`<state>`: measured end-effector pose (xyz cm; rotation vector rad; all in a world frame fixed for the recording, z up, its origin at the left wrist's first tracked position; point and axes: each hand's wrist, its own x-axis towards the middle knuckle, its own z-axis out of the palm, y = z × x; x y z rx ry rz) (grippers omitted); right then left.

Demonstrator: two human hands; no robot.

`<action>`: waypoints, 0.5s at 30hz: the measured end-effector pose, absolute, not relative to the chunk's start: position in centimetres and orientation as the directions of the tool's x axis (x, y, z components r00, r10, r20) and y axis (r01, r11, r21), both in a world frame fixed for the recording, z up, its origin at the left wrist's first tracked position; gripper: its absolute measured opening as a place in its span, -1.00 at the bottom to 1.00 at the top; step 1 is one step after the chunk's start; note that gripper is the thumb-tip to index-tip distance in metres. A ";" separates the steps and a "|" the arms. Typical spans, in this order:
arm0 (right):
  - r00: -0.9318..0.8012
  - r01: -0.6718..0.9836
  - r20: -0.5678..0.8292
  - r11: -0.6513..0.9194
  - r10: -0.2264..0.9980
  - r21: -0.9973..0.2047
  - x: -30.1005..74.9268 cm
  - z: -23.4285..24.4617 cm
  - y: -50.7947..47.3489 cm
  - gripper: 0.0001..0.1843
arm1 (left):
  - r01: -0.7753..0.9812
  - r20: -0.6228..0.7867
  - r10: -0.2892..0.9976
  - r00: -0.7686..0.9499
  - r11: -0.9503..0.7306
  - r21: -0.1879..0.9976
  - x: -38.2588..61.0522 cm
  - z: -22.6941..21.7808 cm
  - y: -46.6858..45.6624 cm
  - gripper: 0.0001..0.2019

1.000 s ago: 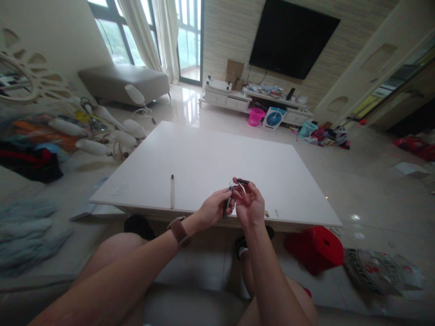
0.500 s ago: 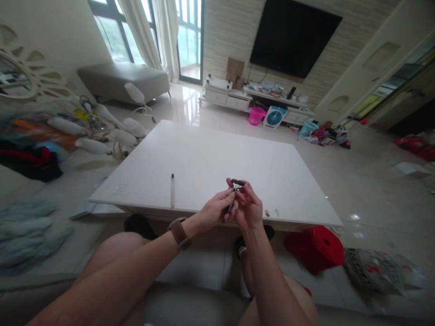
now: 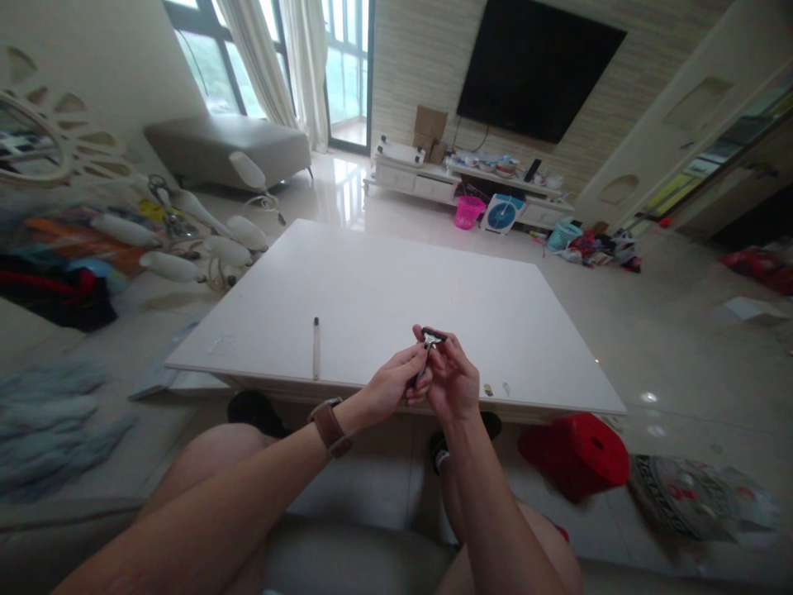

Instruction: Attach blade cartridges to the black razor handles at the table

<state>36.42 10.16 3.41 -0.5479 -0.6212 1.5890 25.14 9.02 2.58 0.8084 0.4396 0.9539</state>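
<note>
Above the near edge of the white table (image 3: 396, 285), a razor (image 3: 430, 337) with a dark head and silvery neck is held upright between both hands. My left hand (image 3: 396, 378), with a brown-strapped watch on its wrist, is closed round the handle, which it mostly covers. My right hand (image 3: 455, 376) is curled at the other side, its fingertips touching the razor's head. Left of the hands lies a thin, clear stick-like item with a dark tip (image 3: 315, 349). Two tiny items lie to the right: a yellowish-brown one (image 3: 488, 389) and a pale one (image 3: 506, 388).
A red stool-like object (image 3: 579, 454) stands on the floor by the table's right corner, beside a printed plastic bag (image 3: 694, 496). A lamp with several white shades (image 3: 216, 248) is at the left. A clear flat piece (image 3: 221, 345) lies on the table's left end.
The view has shifted very slightly. Both hands keep nearly the same hold on the razor, and the things on the table have not moved.
</note>
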 end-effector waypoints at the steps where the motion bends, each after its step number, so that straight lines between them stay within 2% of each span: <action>1: -0.105 -0.738 0.008 -0.073 0.994 -0.671 36.4 3.4 10.1 -0.93 | -0.545 0.006 0.852 0.524 0.330 0.771 25.1 2.6 9.0 -0.72; 6: -0.122 -0.735 0.029 -0.071 0.992 -0.674 36.2 3.6 10.0 -0.92 | -0.550 0.024 0.862 0.507 0.302 0.779 25.2 2.5 9.0 -0.69; 15: -0.051 -0.689 0.099 0.037 0.994 -0.724 36.1 3.8 10.0 -0.86 | -0.554 0.051 0.876 0.480 0.258 0.792 25.1 2.9 8.9 -0.67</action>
